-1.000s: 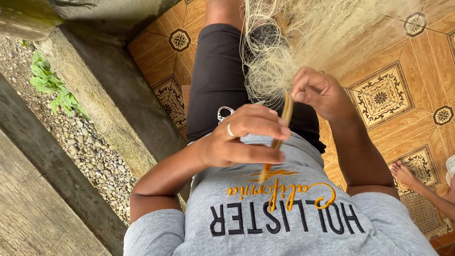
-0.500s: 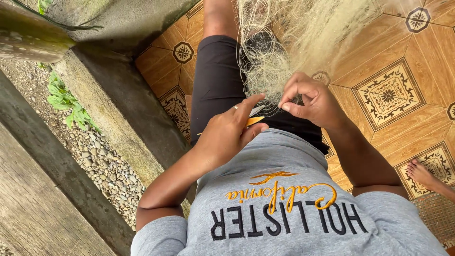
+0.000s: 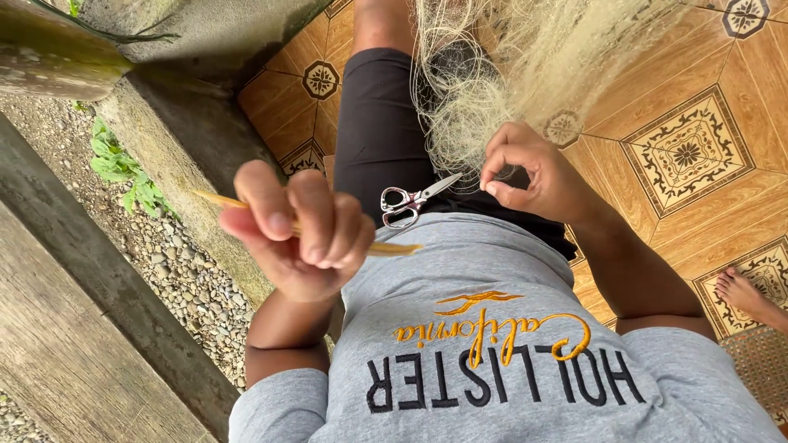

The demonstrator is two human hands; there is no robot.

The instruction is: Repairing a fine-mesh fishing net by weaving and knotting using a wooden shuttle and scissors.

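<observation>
1. The left hand gripped a thin yellow stick, fingers curled shut around its middle, raised before the chest.
2. The right hand pinched pale fibre strands, thumb and forefinger closed.
3. The tangled, straw-coloured fibre draped over the lap, above small scissors lying on the black shorts.

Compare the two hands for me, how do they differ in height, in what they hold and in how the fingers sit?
The left hand is raised close to the camera, while the right hand sits lower at the pale net. The left hand's fingers curl around a thin yellow stick; the right hand's pinch fine net strands. The small scissors on the lap lie nearer the right hand. Both hands are bare and shut on something.
</observation>
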